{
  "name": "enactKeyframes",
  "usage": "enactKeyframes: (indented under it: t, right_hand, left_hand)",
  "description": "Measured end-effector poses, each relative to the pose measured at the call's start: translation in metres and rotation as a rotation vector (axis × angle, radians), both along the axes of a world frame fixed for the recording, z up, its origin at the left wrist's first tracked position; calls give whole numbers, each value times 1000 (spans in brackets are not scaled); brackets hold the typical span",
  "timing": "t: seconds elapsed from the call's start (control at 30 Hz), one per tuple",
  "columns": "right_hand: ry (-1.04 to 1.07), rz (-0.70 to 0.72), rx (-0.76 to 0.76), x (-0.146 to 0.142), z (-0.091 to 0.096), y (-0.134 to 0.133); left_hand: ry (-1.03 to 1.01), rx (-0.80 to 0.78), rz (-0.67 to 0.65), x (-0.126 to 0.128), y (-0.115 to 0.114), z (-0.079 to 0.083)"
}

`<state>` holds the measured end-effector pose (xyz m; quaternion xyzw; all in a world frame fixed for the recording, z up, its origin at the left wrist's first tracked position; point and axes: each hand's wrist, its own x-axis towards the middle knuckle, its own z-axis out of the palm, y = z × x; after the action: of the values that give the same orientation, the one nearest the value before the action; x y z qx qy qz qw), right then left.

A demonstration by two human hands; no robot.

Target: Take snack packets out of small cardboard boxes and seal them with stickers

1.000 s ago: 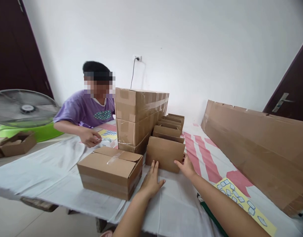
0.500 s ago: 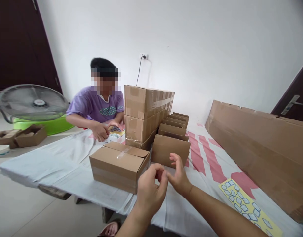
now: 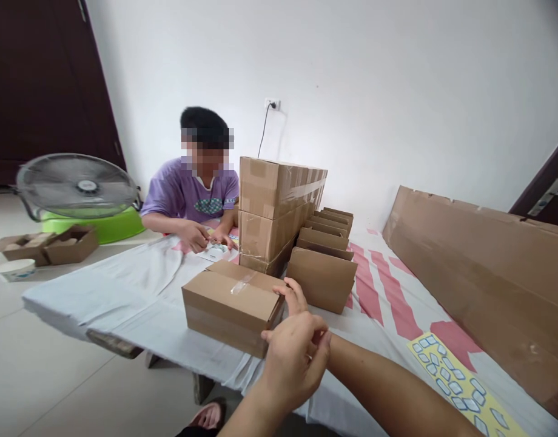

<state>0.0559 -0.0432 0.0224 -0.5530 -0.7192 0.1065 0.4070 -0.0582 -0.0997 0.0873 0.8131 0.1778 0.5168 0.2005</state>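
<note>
Leftward: taped carton, long axis crosswise | right hand nearer, fingers spread at its right end | left hand half-curled, grip unclear

Brown rectangular cardboard box, top flaps down, clear tape across seam, lying flat near bench edge.
</note>
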Motion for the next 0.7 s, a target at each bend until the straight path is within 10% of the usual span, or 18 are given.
enactKeyframes:
  t: [0.33,0.7]
  right_hand:
    - [-35,-21,-121,80,24,-107]
    - [-90,-381,-217,153,-8,-215]
  left_hand:
    - [-57,-55,568,-46,69,-3]
    - [77,-643,-183,-1,72,-36]
